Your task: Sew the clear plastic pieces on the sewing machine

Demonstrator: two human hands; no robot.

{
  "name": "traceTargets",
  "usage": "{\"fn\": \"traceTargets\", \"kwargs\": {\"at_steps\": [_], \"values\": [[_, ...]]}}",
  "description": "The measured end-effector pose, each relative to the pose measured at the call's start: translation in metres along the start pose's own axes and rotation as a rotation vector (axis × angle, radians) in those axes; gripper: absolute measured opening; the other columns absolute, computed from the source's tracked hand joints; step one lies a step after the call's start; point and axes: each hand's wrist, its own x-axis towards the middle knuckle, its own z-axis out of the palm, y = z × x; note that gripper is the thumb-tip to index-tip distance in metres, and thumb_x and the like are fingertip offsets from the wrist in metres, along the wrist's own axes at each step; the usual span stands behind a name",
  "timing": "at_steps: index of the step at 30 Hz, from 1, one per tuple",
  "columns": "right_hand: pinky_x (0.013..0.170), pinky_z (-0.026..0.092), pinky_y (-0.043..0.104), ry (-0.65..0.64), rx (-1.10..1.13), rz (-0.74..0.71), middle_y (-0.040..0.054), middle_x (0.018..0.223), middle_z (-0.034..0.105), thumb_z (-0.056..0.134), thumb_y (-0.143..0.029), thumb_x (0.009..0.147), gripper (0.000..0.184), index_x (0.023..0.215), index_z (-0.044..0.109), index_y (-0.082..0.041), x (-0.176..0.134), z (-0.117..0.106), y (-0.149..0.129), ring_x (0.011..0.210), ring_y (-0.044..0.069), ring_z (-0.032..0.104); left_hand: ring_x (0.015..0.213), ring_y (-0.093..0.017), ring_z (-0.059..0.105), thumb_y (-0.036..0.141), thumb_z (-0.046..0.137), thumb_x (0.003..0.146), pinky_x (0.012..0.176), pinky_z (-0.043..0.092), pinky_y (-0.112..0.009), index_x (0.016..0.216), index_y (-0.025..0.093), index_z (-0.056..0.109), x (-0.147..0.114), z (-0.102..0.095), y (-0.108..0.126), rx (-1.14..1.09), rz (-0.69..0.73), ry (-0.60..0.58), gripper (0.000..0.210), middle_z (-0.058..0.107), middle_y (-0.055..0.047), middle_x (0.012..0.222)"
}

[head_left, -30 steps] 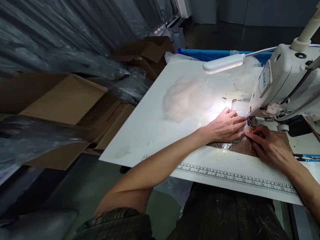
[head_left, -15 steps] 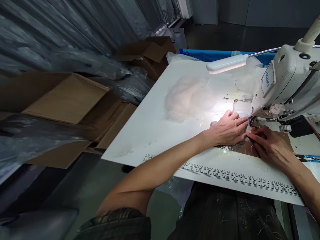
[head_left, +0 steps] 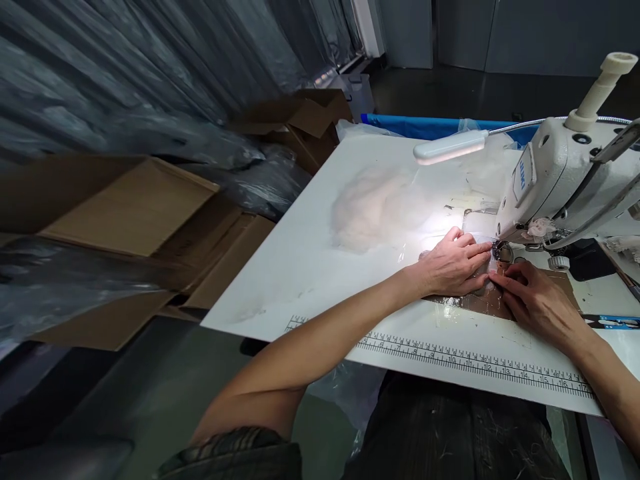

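My left hand (head_left: 456, 264) lies flat with fingers stretched over a small piece of thin, whitish fabric (head_left: 483, 269), its fingertips just left of the presser foot (head_left: 501, 252). The hand hides much of the fabric. On the near side of the foot, my right hand (head_left: 540, 300) is closed, thumb and forefinger pinching the fabric's edge close to my left fingers. Above both hands stands the white sewing machine's head (head_left: 533, 177). Under the fabric and my right fingers is a brown, tape-covered patch (head_left: 470, 304) of the table.
A pale fluffy heap (head_left: 373, 208) sits on the white table (head_left: 300, 267), left of my hands. A lamp (head_left: 451, 148) hangs over it. A printed ruler (head_left: 470, 363) runs along the near edge. Blue-handled snips (head_left: 613, 322) lie right. Cardboard boxes (head_left: 130, 207) stand left.
The view has shifted slightly, so the machine and table sit a little lower and further left. My hands keep nearly the same places on the fabric by the presser foot.
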Motion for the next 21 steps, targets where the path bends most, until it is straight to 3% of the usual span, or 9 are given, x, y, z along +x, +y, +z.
{"fn": "traceTargets", "kwargs": {"at_steps": [14, 18, 21], "values": [[0.055, 0.053, 0.027, 0.01, 0.021, 0.015, 0.0113, 0.1, 0.06, 0.043, -0.026, 0.097, 0.034, 0.121, 0.067, -0.023, 0.0, 0.0, 0.002, 0.079, 0.019, 0.061, 0.091, -0.025, 0.056, 0.038, 0.032, 0.101, 0.078, 0.04, -0.04, 0.114, 0.012, 0.064, 0.002, -0.005, 0.003, 0.022, -0.003, -0.041, 0.044, 0.063, -0.015, 0.126], [0.055, 0.053, 0.026, -0.008, 0.043, 0.055, 0.0106, 0.102, 0.061, 0.045, -0.027, 0.097, 0.033, 0.12, 0.068, -0.025, -0.001, 0.0, 0.002, 0.083, 0.019, 0.063, 0.097, -0.025, 0.056, 0.038, 0.034, 0.102, 0.08, 0.043, -0.04, 0.119, 0.013, 0.062, -0.004, -0.004, -0.001, 0.023, -0.006, 0.055, 0.041, 0.061, -0.015, 0.13], [0.054, 0.053, 0.027, -0.023, 0.058, 0.091, 0.0104, 0.104, 0.062, 0.045, -0.027, 0.096, 0.033, 0.119, 0.069, -0.026, 0.0, -0.002, 0.001, 0.081, 0.019, 0.063, 0.085, -0.02, 0.057, 0.031, 0.034, 0.102, 0.074, 0.044, -0.036, 0.102, 0.015, 0.066, -0.008, -0.003, -0.005, -0.015, 0.018, 0.141, 0.035, 0.068, -0.011, 0.112]]}}
